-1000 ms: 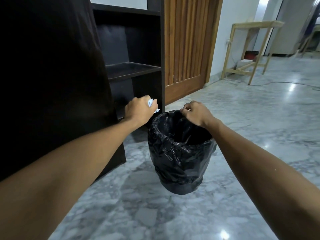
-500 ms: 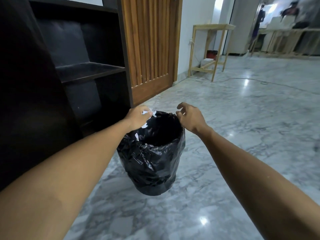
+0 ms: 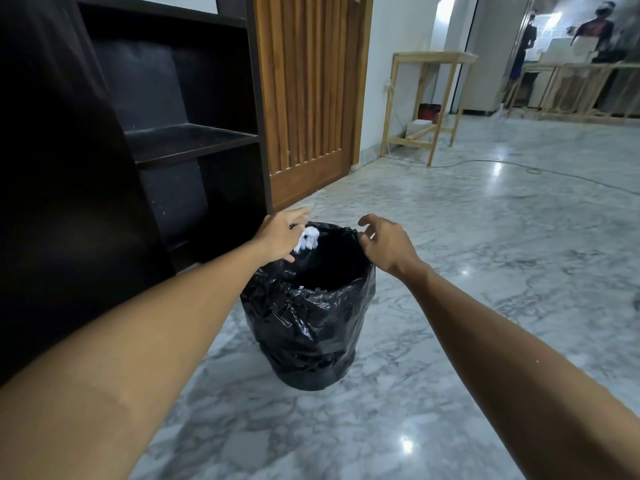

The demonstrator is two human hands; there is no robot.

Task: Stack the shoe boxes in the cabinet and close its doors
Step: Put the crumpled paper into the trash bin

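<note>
The dark cabinet (image 3: 194, 140) stands open at the left, its shelves bare; its dark door panel (image 3: 69, 202) fills the left edge. No shoe box is in view. My left hand (image 3: 280, 237) hovers over the near-left rim of a bin lined with a black bag (image 3: 304, 323), fingers spread. A crumpled white paper (image 3: 307, 238) is blurred just under those fingers, over the bin's mouth. My right hand (image 3: 388, 244) is at the right rim with fingers apart and curled, holding nothing.
A slatted wooden door (image 3: 308, 98) stands right of the cabinet. A light wooden table frame (image 3: 429, 105) is by the white wall, with a cable (image 3: 554, 171) across the marble floor. People (image 3: 595, 32) stand far back right.
My left hand has opened its fingers over the bin and the white paper is slipping out. My right hand has let go of the bag's rim and spread. The view has swung right.
</note>
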